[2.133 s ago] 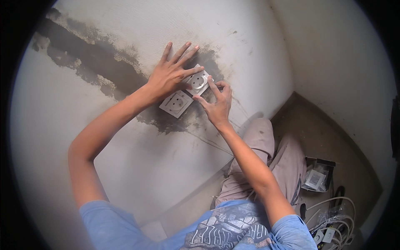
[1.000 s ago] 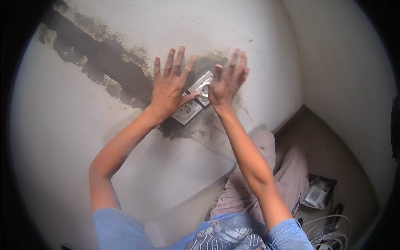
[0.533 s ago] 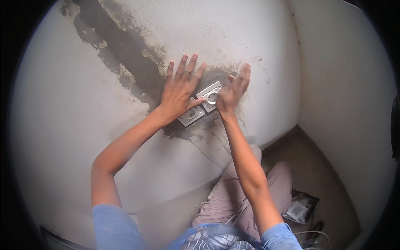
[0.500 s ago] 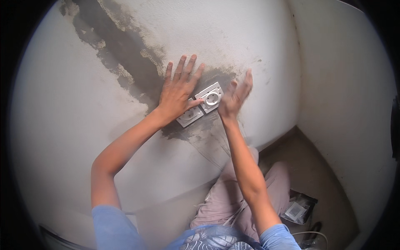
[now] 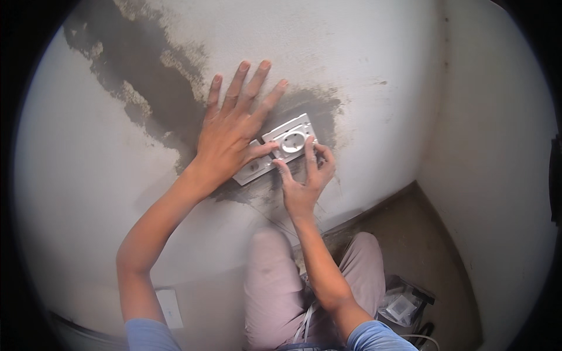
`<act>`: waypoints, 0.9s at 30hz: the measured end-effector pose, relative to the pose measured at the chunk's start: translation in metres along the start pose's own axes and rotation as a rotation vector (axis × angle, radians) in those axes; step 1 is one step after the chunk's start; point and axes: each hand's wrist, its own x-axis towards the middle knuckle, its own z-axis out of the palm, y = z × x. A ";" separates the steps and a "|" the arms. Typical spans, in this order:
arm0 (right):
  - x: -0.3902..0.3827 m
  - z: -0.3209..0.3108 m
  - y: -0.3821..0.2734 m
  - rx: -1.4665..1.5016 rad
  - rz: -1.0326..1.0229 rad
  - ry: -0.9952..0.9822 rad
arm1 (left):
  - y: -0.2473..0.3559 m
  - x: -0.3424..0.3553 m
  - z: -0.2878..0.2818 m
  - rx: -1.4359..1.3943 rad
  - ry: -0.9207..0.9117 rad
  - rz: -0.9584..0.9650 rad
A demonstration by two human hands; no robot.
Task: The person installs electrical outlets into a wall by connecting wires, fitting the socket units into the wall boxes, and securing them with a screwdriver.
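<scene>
Two white wall sockets sit side by side on the wall, tilted, over a grey patch. My left hand (image 5: 227,140) lies spread on the wall above the left socket (image 5: 252,168) and partly hides it. Its thumb reaches the near edge of the right socket (image 5: 293,141), whose round face shows fully. With thumb and fingers, my right hand (image 5: 307,184) grips the lower and right edges of that right socket. The fingers curl at its right side.
A dark grey plaster band (image 5: 155,82) runs up the wall to the left. My knees are below the sockets. A clear plastic bag (image 5: 401,305) lies on the floor by the side wall (image 5: 486,175), near a pale cable (image 5: 426,337). A white flat piece (image 5: 170,308) shows beside my left forearm.
My right hand has come down from the wall right of the sockets and now grips the right socket's edges. My left hand stays spread on the wall. My view has shifted slightly.
</scene>
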 end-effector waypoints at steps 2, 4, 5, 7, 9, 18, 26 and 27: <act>-0.001 -0.002 0.000 0.014 0.008 -0.007 | 0.001 -0.001 0.000 -0.019 -0.003 -0.005; -0.002 -0.006 0.002 0.045 -0.004 -0.031 | 0.000 -0.003 0.001 -0.026 0.000 -0.012; -0.002 -0.009 0.002 0.041 -0.023 -0.010 | 0.000 -0.002 0.000 -0.018 0.005 -0.009; -0.002 -0.003 0.008 0.058 -0.041 0.007 | -0.001 -0.003 -0.002 -0.004 0.016 -0.001; -0.004 -0.003 0.003 0.052 -0.014 0.019 | -0.001 -0.004 0.000 -0.035 0.065 0.004; 0.010 -0.015 -0.009 -0.057 -0.073 -0.031 | 0.038 -0.113 0.017 -0.912 0.550 0.082; 0.008 -0.014 -0.023 -0.161 -0.129 -0.029 | 0.160 -0.211 0.139 -1.667 0.089 -0.105; 0.010 -0.015 -0.028 -0.179 -0.126 -0.041 | 0.165 -0.215 0.146 -1.738 0.077 -0.144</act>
